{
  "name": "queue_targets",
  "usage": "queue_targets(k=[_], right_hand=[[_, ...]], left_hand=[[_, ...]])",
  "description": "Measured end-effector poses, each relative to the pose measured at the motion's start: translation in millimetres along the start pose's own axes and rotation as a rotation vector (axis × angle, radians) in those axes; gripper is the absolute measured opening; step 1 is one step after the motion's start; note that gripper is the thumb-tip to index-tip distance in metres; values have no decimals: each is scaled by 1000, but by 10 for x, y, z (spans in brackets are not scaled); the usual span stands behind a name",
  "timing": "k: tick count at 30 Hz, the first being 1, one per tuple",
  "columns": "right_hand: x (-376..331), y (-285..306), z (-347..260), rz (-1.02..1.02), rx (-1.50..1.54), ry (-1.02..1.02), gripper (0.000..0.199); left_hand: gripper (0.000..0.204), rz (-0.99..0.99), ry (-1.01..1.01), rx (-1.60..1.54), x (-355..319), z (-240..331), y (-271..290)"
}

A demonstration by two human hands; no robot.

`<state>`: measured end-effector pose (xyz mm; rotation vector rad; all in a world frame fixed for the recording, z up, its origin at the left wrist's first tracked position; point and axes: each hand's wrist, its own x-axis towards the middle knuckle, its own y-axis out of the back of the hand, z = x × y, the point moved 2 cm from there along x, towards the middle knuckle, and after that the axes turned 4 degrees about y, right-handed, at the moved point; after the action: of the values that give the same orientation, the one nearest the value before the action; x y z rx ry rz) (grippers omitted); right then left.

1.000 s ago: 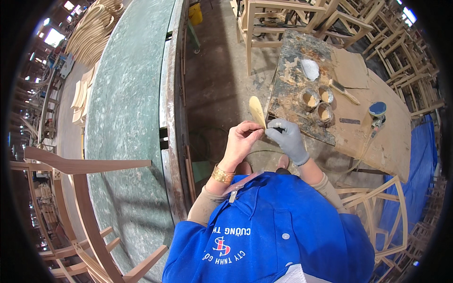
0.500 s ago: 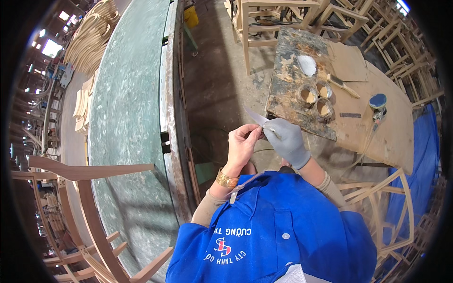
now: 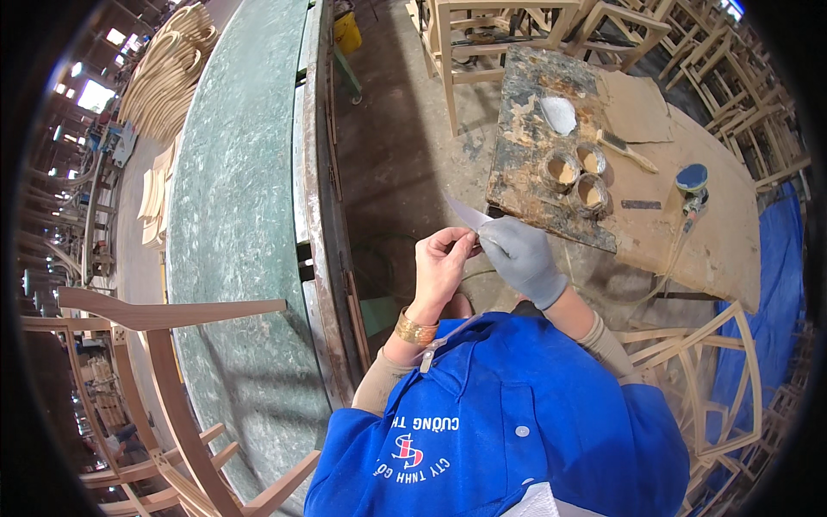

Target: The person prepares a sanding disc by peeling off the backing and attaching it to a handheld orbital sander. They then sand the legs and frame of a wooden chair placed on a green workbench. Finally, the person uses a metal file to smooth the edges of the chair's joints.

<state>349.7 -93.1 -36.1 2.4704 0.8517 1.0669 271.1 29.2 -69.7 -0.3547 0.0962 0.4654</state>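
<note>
My left hand, bare with a wide gold bracelet, is closed in a pinch. Whatever its fingertips hold is too small to make out. Right beside it, my right hand wears a grey glove and grips a thin, pale, pointed blade. The blade's tip points away and to the left; its lower end is hidden in the glove. Both hands meet in front of my body, just short of the workbench. On that bench stand three jars of tan paste.
A brush, a dark flat strip, a white pad and a blue-faced sander with a hose lie on the bench. To my left runs a long green table, with a wooden chair frame close by.
The view has shifted very slightly. Both hands keep nearly the same place and grip, with the blade still in the right one.
</note>
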Motion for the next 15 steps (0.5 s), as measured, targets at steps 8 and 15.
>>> queue_targets(k=[8, 15], right_hand=[[4, 46, -3, -29, -39, -1, 10], [42, 42, -18, 15, -103, 95, 2]], left_hand=[[13, -5, -5, -27, 7, 11, -36], [12, 4, -21, 71, 83, -19, -8]])
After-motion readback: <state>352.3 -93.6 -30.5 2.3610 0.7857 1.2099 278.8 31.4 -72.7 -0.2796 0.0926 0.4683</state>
